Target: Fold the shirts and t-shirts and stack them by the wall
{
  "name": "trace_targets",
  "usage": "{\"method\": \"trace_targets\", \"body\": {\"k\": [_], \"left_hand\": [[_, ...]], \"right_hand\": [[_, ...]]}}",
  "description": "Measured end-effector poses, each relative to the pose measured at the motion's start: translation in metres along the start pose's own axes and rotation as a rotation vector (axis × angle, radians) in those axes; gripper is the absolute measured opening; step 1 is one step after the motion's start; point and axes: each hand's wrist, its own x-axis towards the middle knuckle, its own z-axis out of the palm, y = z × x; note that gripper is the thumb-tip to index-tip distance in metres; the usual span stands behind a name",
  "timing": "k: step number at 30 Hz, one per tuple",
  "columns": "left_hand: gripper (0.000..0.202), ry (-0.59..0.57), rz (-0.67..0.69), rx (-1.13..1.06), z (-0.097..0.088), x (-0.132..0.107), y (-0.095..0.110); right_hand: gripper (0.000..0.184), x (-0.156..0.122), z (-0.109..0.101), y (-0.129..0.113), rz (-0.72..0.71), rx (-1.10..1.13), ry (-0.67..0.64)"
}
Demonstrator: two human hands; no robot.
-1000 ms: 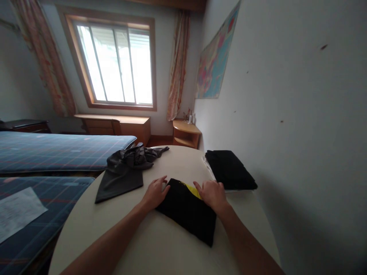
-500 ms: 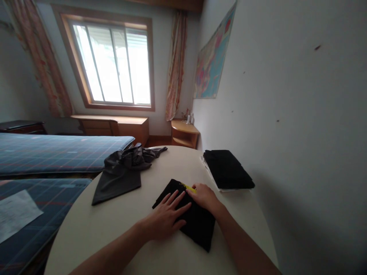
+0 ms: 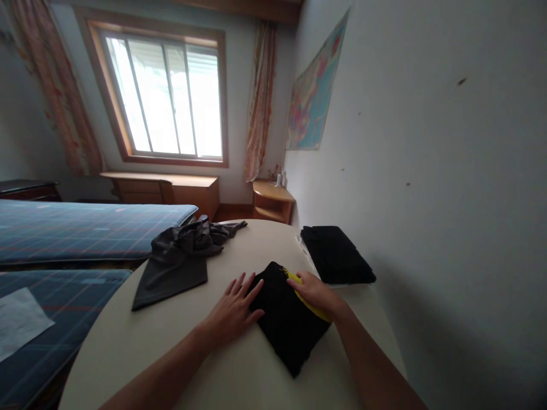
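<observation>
A folded black garment with a yellow print along its right edge [image 3: 293,322] lies at an angle on the round pale table [image 3: 239,370]. My left hand [image 3: 234,307] rests flat with fingers spread, its fingertips touching the garment's left edge. On the opposite side, my right hand [image 3: 315,293] pinches the yellow-printed edge, thumb on top and the other fingers partly hidden. Which kind of garment it is, I cannot make out.
A crumpled dark grey garment [image 3: 179,265] lies at the table's left edge. Folded black cloth [image 3: 337,254] on something white sits at the right, near the wall [image 3: 448,239]. Blue plaid mattresses [image 3: 98,230] stand to the left, a paper [image 3: 23,324] on the nearer one.
The folded black garment has turned and shifted right, showing more yellow along its edge. My left hand has slid left to its edge, while my right hand has moved slightly right with it.
</observation>
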Motion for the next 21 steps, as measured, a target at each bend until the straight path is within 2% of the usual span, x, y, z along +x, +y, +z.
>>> {"method": "trace_targets", "body": {"k": [4,7,15,18,21], "left_hand": [[0.063,-0.029,-0.214,-0.001,0.007,0.008,-0.017],[0.064,-0.038,-0.297,0.001,0.008,0.012,-0.020],[0.061,-0.044,-0.310,0.007,0.005,0.012,-0.018],[0.061,-0.044,-0.307,0.000,0.005,0.013,-0.018],[0.062,-0.045,-0.301,-0.014,0.006,0.013,-0.019]], "right_hand": [[0.026,0.005,-0.008,-0.005,-0.005,-0.067,0.082],[0.022,0.009,-0.021,-0.016,-0.043,-0.173,0.134],[0.023,0.039,-0.081,-0.051,-0.059,-0.404,0.286],[0.025,0.058,-0.108,-0.050,-0.038,-0.391,0.375],[0.030,0.077,-0.141,-0.035,0.034,-0.329,0.483]]}}
